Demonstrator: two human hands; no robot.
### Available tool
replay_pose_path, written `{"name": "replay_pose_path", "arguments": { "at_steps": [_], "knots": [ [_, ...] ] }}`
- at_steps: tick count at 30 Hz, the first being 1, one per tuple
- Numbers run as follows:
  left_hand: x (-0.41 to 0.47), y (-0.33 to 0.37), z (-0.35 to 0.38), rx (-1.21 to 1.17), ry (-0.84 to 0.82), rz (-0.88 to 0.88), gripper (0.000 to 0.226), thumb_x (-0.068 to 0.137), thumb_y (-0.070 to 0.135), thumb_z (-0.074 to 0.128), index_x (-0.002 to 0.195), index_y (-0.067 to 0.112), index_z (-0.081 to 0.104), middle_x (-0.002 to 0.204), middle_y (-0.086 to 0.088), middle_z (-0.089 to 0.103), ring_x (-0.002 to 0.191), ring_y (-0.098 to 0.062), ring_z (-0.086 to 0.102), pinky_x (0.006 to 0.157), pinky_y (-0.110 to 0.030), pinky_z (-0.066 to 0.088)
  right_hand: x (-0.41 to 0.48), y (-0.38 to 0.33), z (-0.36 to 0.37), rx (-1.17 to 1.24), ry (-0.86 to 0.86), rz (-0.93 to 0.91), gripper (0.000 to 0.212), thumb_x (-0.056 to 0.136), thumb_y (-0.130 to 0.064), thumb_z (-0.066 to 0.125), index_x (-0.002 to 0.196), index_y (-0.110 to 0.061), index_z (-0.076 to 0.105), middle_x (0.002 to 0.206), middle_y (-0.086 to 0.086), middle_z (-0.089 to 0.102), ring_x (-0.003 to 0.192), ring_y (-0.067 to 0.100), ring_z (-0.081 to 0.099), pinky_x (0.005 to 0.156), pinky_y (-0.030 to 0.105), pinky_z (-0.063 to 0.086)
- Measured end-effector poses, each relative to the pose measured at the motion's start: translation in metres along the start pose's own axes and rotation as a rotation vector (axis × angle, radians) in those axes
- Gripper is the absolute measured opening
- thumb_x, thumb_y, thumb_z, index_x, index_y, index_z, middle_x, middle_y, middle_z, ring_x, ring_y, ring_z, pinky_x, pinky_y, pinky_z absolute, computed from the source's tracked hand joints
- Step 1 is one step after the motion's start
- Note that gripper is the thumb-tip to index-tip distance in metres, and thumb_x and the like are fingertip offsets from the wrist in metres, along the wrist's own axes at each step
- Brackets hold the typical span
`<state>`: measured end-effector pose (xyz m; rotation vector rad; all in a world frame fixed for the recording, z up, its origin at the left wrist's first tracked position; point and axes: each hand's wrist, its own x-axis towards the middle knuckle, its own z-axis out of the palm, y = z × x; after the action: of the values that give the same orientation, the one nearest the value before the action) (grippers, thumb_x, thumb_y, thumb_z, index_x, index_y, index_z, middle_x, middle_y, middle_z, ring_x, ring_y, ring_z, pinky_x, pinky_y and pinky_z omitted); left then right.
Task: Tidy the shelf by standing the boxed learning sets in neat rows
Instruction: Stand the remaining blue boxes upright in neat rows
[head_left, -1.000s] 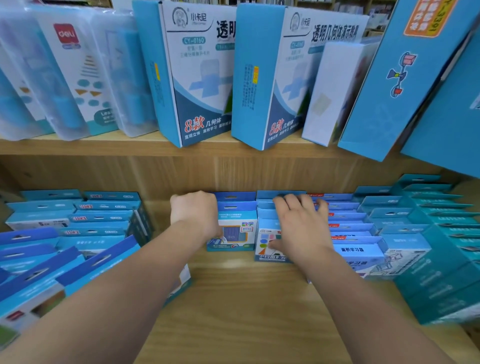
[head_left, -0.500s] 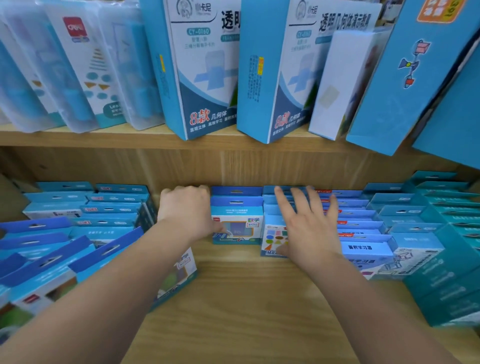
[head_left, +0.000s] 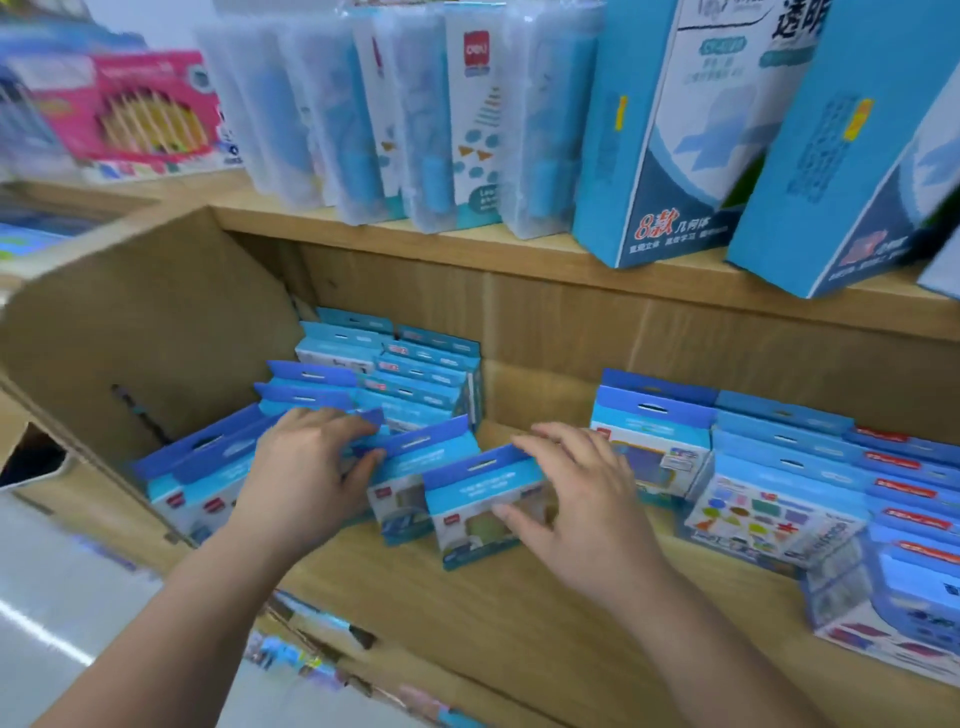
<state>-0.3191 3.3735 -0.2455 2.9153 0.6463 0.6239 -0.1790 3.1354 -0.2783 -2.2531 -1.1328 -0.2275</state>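
Small blue boxed learning sets with hang tabs fill the lower wooden shelf (head_left: 467, 597). At the left, a group of boxes (head_left: 208, 467) leans forward against the shelf's side wall, with upright rows (head_left: 415, 374) behind it. My left hand (head_left: 306, 467) curls over the tops of the leaning boxes, its thumb against the tab of a tilted box (head_left: 410, 467). My right hand (head_left: 571, 504) grips the front tilted box (head_left: 483, 514), fingers over its top and thumb on its face. Neater rows (head_left: 779, 467) stand to the right.
The upper shelf (head_left: 467, 244) carries clear plastic cases (head_left: 415, 119), tall blue-and-white boxes (head_left: 675, 130) and a pink pencil set (head_left: 140, 114). A wooden side panel (head_left: 130, 322) closes the left end. Grey floor (head_left: 62, 597) lies below left.
The view has swung left. Both hands left the middle rows and moved to the leaning boxes at the shelf's left end, where the right hand took hold of the front box.
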Motion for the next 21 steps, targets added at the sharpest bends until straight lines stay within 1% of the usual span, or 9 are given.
{"name": "replay_pose_path", "arguments": {
  "at_steps": [3,5,7,10,12,14,16,19,21],
  "knots": [
    [-0.007,-0.017,0.000,-0.027,-0.066,0.020,0.032,0.084,0.038,0.072,0.108,0.016,0.074,0.102,-0.002,0.073,0.095,-0.030,0.063,0.083,-0.041,0.050,0.009,-0.010,0.016,0.016,-0.106,0.032,0.077,0.068,-0.070,0.056,0.137,-0.036,0.051,0.140,-0.007,0.045,0.126,0.021,0.047,0.105,0.042,0.042],
    [-0.009,-0.023,-0.003,-0.085,-0.123,0.023,0.039,0.085,0.043,0.072,0.114,0.017,0.072,0.109,-0.001,0.071,0.103,-0.028,0.061,0.087,-0.041,0.050,0.013,-0.013,0.021,0.052,-0.107,0.058,0.070,0.068,-0.061,0.070,0.132,-0.036,0.053,0.131,-0.007,0.046,0.117,0.020,0.053,0.099,0.040,0.048],
    [-0.007,-0.024,-0.004,-0.111,-0.151,0.036,0.052,0.078,0.050,0.077,0.118,0.017,0.070,0.112,0.000,0.070,0.107,-0.026,0.061,0.089,-0.040,0.051,0.013,-0.014,0.022,0.105,-0.110,0.096,0.063,0.071,-0.045,0.083,0.126,-0.036,0.055,0.124,-0.010,0.045,0.110,0.013,0.055,0.094,0.034,0.050],
    [-0.003,-0.020,0.001,-0.088,-0.185,0.118,0.063,0.068,0.057,0.072,0.114,0.015,0.072,0.104,-0.002,0.070,0.098,-0.029,0.064,0.083,-0.042,0.056,0.009,-0.012,0.020,0.142,-0.134,0.123,0.057,0.071,-0.037,0.086,0.120,-0.034,0.057,0.116,-0.017,0.048,0.108,0.002,0.051,0.090,0.024,0.045],
    [0.002,-0.018,0.006,-0.102,-0.200,0.147,0.054,0.067,0.055,0.070,0.105,0.017,0.072,0.096,0.000,0.065,0.092,-0.027,0.062,0.077,-0.041,0.055,0.005,-0.010,0.016,0.142,-0.138,0.153,0.054,0.072,-0.035,0.087,0.117,-0.031,0.058,0.112,-0.020,0.053,0.104,-0.001,0.051,0.086,0.021,0.043],
    [0.007,-0.016,0.009,-0.153,-0.195,0.144,0.042,0.074,0.052,0.075,0.098,0.018,0.070,0.091,0.002,0.061,0.090,-0.024,0.059,0.073,-0.037,0.051,0.000,-0.010,0.011,0.150,-0.118,0.203,0.045,0.075,-0.030,0.085,0.112,-0.029,0.060,0.108,-0.021,0.057,0.101,0.001,0.054,0.084,0.023,0.046],
    [0.007,-0.016,0.012,-0.196,-0.200,0.153,0.038,0.077,0.050,0.076,0.096,0.018,0.069,0.089,0.002,0.062,0.089,-0.023,0.058,0.070,-0.035,0.048,-0.008,-0.010,0.007,0.157,-0.097,0.264,0.039,0.078,-0.028,0.083,0.107,-0.033,0.059,0.105,-0.023,0.061,0.100,0.004,0.059,0.084,0.030,0.050],
    [0.005,-0.015,0.011,-0.182,-0.200,0.200,0.046,0.069,0.060,0.070,0.095,0.021,0.068,0.083,0.003,0.064,0.084,-0.023,0.060,0.065,-0.034,0.047,-0.020,-0.009,0.003,0.172,-0.061,0.375,0.038,0.081,-0.029,0.082,0.107,-0.039,0.055,0.107,-0.025,0.062,0.098,0.005,0.065,0.083,0.039,0.055],
    [0.003,-0.014,0.010,-0.156,-0.213,0.219,0.047,0.069,0.057,0.073,0.101,0.022,0.068,0.082,0.001,0.065,0.082,-0.024,0.061,0.064,-0.034,0.045,-0.027,-0.010,0.001,0.144,0.000,0.433,0.036,0.082,-0.030,0.080,0.108,-0.036,0.057,0.107,-0.019,0.064,0.100,0.009,0.064,0.079,0.043,0.056]
  ]
}}
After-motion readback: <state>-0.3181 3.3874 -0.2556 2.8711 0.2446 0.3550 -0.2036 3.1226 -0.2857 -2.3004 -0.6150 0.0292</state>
